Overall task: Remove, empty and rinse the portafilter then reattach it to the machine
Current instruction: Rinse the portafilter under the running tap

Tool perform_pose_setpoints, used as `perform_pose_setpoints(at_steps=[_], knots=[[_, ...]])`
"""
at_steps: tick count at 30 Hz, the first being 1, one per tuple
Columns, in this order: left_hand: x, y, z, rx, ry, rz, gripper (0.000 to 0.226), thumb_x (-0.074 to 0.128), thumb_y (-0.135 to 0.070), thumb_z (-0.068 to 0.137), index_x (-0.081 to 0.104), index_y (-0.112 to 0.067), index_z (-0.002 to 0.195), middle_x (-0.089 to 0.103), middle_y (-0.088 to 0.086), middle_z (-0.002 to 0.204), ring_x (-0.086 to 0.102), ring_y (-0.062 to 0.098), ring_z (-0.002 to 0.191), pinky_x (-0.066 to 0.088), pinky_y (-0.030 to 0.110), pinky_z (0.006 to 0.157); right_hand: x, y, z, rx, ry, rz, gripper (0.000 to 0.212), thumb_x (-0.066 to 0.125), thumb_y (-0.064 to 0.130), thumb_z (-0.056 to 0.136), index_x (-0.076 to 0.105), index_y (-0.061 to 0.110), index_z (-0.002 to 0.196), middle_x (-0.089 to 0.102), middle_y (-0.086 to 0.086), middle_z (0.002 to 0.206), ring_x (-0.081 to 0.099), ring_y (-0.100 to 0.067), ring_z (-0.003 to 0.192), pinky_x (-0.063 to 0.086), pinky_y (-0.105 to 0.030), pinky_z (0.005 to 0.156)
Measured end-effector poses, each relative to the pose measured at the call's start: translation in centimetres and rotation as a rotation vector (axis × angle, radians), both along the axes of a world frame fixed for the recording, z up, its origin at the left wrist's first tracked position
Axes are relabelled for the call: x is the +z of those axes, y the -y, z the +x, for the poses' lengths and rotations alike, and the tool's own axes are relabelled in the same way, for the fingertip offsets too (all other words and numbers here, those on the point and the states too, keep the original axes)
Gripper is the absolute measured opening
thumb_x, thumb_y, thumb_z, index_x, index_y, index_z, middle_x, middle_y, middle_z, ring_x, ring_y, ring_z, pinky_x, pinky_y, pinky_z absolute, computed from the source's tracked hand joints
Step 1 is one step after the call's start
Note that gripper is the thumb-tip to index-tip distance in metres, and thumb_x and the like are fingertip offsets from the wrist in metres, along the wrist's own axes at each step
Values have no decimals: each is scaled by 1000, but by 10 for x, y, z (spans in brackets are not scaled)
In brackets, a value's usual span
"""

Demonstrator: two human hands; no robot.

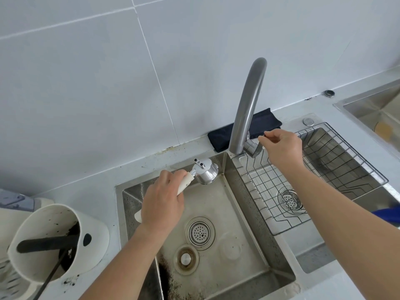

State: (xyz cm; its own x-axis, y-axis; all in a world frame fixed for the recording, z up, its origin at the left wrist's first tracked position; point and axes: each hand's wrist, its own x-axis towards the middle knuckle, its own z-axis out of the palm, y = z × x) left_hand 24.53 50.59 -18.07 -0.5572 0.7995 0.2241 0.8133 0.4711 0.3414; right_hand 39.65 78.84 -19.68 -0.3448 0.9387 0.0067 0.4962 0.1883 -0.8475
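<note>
The portafilter [201, 174] in my left hand [161, 204] has a shiny chrome head and a cream-white handle. The tap [246, 109] by my right hand [281, 148] is dull brushed grey. Behind it lies a dark navy cloth [223, 135]. The sink [249, 213] is pale steel, speckled with brown-black grounds along its near left edge. The wire rack [324, 169] makes a thin grey grid. The knock box [58, 241] is off-white, smeared black inside, with a black bar. The wall tiles [86, 83] are pale grey-white with lighter grout lines.
</note>
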Motion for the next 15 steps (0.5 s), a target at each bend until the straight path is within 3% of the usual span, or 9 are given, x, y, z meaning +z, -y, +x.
perform_pose_setpoints(at_steps=[7, 13, 15], knots=[[7, 9, 3, 29, 1, 5, 48, 75, 2, 72, 61, -20, 112, 54, 3, 90, 44, 20, 56, 37, 32, 52, 8, 3, 1, 8, 40, -35, 28, 69, 31, 90, 72, 16, 113, 68, 15, 84, 63, -9, 70, 55, -28, 65], [14, 21, 7, 79, 55, -4, 48, 71, -8, 81, 54, -29, 120, 52, -3, 100, 56, 23, 64, 48, 37, 54, 19, 12, 8, 57, 57, -122, 42, 63, 32, 92, 64, 19, 132, 69, 6, 118, 63, -6, 72, 49, -22, 58], [14, 23, 9, 106, 155, 37, 47, 69, -11, 82, 53, -34, 119, 50, -8, 101, 57, 17, 71, 47, 33, 57, 21, 18, 13, 59, 59, -151, 38, 62, 31, 92, 68, 19, 128, 70, 5, 112, 58, -4, 69, 47, -25, 63]])
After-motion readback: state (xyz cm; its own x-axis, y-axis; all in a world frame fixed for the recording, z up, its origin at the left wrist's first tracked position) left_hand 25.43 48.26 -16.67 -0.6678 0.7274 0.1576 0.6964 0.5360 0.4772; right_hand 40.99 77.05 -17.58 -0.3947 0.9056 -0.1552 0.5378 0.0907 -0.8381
